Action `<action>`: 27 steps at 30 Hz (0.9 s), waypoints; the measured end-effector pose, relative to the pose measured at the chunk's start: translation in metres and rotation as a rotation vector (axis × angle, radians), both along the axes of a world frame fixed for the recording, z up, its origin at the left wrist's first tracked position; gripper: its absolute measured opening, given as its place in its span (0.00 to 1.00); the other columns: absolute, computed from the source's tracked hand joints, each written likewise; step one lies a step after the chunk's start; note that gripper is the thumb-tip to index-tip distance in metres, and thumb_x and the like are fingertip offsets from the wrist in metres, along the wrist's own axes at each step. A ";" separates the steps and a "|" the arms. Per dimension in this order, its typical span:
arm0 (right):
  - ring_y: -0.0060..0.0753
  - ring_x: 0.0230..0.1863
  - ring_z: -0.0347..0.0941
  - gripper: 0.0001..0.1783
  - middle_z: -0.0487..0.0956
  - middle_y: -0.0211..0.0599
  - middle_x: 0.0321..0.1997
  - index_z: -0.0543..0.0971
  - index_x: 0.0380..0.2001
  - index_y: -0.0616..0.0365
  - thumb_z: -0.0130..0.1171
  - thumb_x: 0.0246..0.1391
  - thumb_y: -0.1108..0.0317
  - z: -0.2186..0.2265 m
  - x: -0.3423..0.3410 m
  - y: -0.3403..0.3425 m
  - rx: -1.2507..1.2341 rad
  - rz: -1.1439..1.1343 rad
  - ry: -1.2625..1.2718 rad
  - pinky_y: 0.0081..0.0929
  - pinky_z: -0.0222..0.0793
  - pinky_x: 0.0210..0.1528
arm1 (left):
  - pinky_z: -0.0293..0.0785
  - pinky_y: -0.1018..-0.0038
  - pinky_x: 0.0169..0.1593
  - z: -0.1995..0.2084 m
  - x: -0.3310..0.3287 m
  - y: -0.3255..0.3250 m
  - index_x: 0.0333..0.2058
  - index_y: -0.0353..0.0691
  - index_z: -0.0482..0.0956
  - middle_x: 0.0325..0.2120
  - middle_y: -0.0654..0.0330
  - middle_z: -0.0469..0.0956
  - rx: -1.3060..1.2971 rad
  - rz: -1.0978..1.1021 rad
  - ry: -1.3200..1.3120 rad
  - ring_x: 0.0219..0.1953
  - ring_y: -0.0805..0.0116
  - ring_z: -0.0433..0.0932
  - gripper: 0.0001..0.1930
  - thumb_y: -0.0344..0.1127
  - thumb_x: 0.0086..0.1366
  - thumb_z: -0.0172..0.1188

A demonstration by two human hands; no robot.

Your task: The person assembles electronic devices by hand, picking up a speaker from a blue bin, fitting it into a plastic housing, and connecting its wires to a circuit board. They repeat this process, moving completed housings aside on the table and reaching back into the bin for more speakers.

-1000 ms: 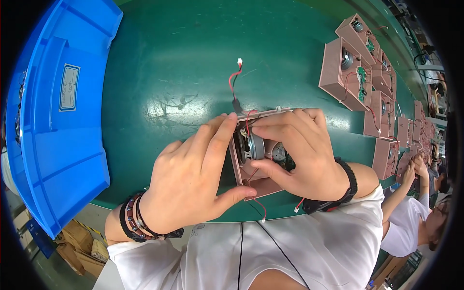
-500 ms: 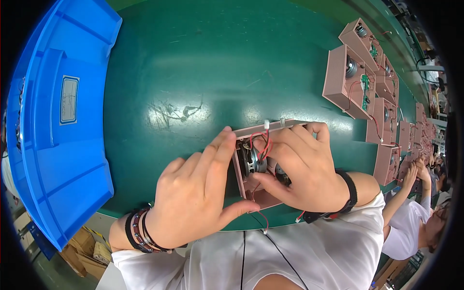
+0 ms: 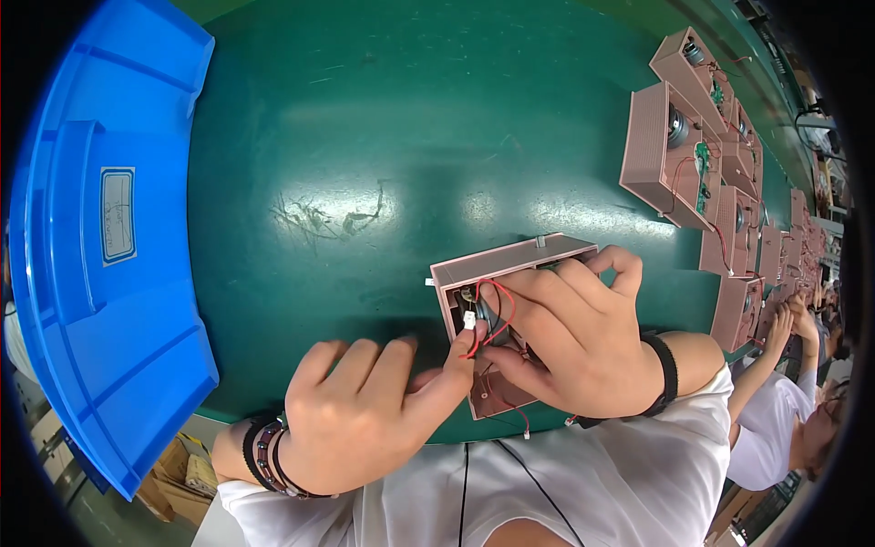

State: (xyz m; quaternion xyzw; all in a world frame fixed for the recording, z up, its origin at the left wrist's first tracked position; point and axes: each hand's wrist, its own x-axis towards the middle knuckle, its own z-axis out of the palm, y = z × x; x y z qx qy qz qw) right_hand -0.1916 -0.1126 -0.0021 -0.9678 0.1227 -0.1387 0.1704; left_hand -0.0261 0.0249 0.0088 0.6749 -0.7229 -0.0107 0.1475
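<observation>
A pinkish-brown plastic speaker housing (image 3: 510, 260) lies open on the green belt (image 3: 383, 118) in front of me. My right hand (image 3: 574, 337) reaches into it, fingers on the parts inside, and hides most of the speaker. My left hand (image 3: 374, 410) rests at the housing's left edge, its fingertips pinching a small white connector (image 3: 468, 320) on a red and black wire (image 3: 497, 310) that loops out of the housing.
A large blue plastic bin (image 3: 100, 255) stands at the left. A row of similar pink housings (image 3: 674, 155) with speakers and wires runs along the right side of the belt. Another person's hands (image 3: 784, 319) work there at the far right.
The housing has turned and shifted toward me and rightward. My left hand has come off its side and now pinches the white connector; the wire that stuck out over the belt is pulled in.
</observation>
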 end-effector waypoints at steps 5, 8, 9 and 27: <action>0.29 0.35 0.69 0.28 0.78 0.27 0.42 0.78 0.39 0.56 0.69 0.31 0.56 0.000 -0.002 0.001 -0.010 -0.007 -0.015 0.39 0.47 0.43 | 0.58 0.77 0.18 0.005 0.003 0.001 0.34 0.57 0.80 0.11 0.69 0.61 0.165 -0.050 -0.082 0.13 0.75 0.64 0.10 0.32 0.54 0.60; 0.28 0.34 0.69 0.25 0.78 0.27 0.42 0.78 0.39 0.54 0.67 0.36 0.53 0.002 -0.002 -0.002 -0.093 0.013 0.006 0.39 0.46 0.43 | 0.57 0.78 0.16 -0.004 0.006 -0.003 0.29 0.62 0.74 0.09 0.70 0.55 0.159 -0.057 -0.083 0.11 0.78 0.62 0.10 0.30 0.57 0.57; 0.28 0.34 0.69 0.25 0.78 0.27 0.42 0.78 0.39 0.54 0.67 0.36 0.53 0.004 0.000 -0.004 -0.098 0.014 -0.004 0.39 0.46 0.43 | 0.58 0.77 0.16 -0.008 0.007 -0.003 0.29 0.61 0.75 0.09 0.70 0.56 0.147 -0.061 -0.044 0.11 0.77 0.63 0.09 0.30 0.57 0.57; 0.31 0.27 0.66 0.08 0.69 0.33 0.32 0.76 0.29 0.59 0.65 0.45 0.75 0.016 0.003 -0.025 0.795 0.083 -0.216 0.29 0.63 0.34 | 0.73 0.70 0.37 -0.012 0.016 -0.025 0.38 0.37 0.77 0.33 0.55 0.78 -0.396 -0.166 0.401 0.33 0.61 0.77 0.11 0.26 0.53 0.60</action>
